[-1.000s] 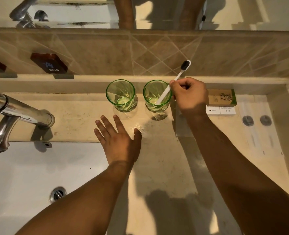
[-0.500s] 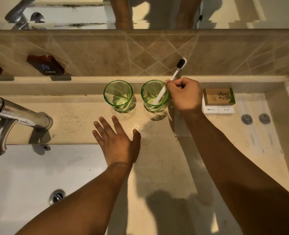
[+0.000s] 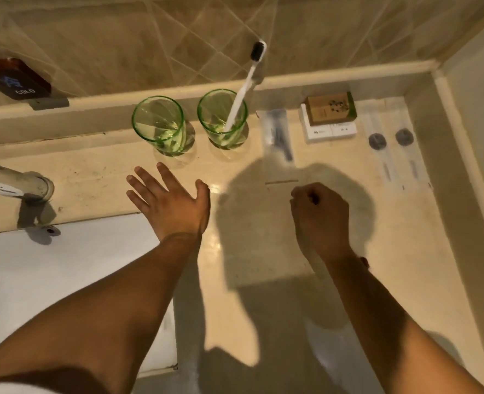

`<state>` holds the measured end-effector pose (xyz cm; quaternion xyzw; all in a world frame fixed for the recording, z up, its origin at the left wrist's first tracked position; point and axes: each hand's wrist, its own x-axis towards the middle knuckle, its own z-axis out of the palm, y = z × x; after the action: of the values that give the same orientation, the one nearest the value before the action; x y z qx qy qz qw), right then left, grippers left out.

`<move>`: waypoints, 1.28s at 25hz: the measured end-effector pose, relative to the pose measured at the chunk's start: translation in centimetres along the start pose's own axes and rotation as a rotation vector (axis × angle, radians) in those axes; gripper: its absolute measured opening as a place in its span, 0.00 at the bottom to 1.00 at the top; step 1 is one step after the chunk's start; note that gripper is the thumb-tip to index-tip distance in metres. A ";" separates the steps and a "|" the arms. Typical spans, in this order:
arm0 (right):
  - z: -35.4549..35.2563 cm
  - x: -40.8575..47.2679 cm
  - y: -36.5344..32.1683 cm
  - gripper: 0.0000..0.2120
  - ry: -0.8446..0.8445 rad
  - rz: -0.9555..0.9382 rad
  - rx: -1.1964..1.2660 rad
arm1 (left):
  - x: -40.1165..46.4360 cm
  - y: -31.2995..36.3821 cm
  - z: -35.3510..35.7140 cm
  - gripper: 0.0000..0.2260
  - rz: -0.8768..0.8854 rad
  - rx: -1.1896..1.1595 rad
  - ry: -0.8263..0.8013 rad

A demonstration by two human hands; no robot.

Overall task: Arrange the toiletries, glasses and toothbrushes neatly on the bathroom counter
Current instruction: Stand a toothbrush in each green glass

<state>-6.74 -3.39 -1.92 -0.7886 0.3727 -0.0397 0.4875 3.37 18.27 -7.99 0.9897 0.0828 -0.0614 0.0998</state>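
Note:
Two green glasses stand side by side at the back of the counter: the left glass (image 3: pixel 159 125) is empty, the right glass (image 3: pixel 223 120) holds a white toothbrush (image 3: pixel 245 86) with a dark head leaning to the right. A clear packet with a dark toothbrush (image 3: pixel 279 137) lies flat right of the glasses. My left hand (image 3: pixel 169 201) rests flat on the counter, fingers spread, in front of the glasses. My right hand (image 3: pixel 319 217) is a loose fist near the packet's front end, holding nothing that I can see.
A brown soap box (image 3: pixel 330 109) lies on white boxes (image 3: pixel 331 132) at the back right. Two sealed packets (image 3: pixel 394 146) lie beside the right wall. The tap (image 3: pixel 16 183) and white basin (image 3: pixel 50 280) are at the left. A "COLD" plate (image 3: pixel 16 81) hangs on the tiled wall.
My right hand let go of the white toothbrush, which now stands alone in the right glass, and drew back toward me over the counter. The view tilted down and right.

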 end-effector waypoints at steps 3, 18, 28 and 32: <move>-2.2 -4.2 3.4 0.07 0.012 -0.066 -0.067 | 0.1 -0.1 0.3 0.40 0.003 -0.016 0.023; -13.1 -11.2 11.4 0.04 0.050 0.239 -0.597 | 0.4 -0.2 0.5 0.39 -0.009 -0.025 0.077; -4.8 -5.4 2.2 0.09 -0.024 -0.061 -0.300 | 0.6 -0.5 0.3 0.38 -0.010 -0.048 0.061; 0.9 -1.2 -6.6 0.11 -0.107 -0.211 -0.142 | 0.9 -0.6 0.3 0.37 -0.025 -0.057 0.036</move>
<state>-3.60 -0.30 3.23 -0.8569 0.2629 -0.0220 0.4428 4.12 18.97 -8.52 0.9862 0.0985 -0.0425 0.1257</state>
